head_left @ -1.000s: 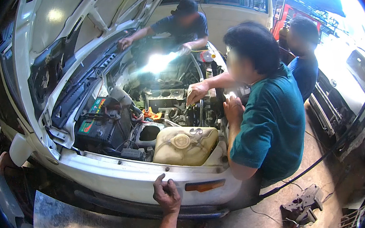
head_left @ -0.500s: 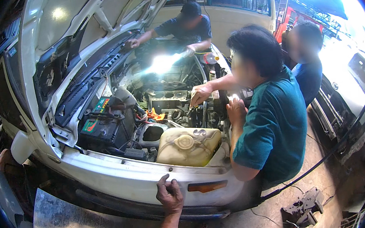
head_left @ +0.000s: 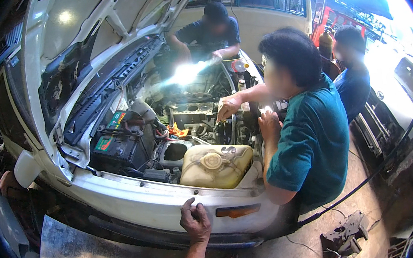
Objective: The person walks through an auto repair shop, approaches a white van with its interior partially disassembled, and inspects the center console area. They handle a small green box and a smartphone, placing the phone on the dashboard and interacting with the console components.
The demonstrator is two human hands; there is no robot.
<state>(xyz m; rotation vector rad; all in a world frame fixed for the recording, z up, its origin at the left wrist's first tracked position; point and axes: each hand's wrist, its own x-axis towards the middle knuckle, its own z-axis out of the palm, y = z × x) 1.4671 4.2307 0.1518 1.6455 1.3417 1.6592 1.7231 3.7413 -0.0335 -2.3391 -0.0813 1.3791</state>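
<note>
My left hand [head_left: 196, 223] rests against the white fender [head_left: 163, 194] of a car with its hood raised. Its fingers are loosely bent and apart, and nothing shows in them. My right hand is out of view. Just past the fender sits a yellowed plastic reservoir [head_left: 215, 166] with a round cap. A black battery [head_left: 122, 145] lies to its left, and an orange turn-signal lens [head_left: 238, 211] is right of my hand. Farther in, the engine block [head_left: 192, 109] is exposed. A co-worker in a teal shirt [head_left: 312, 133] reaches one hand [head_left: 228, 107] beside it.
Across the engine bay, another person [head_left: 209, 33] leans in near a bright lamp [head_left: 185, 73]. A third person [head_left: 351, 73] stands at the right. The raised hood [head_left: 104, 19] hangs over the left side. A metal part [head_left: 346, 235] and a cable lie on the floor.
The far person's arm has moved from the hood edge down toward the lamp. The person at the right has shifted slightly. My left hand stays at the fender; the view has moved slightly.
</note>
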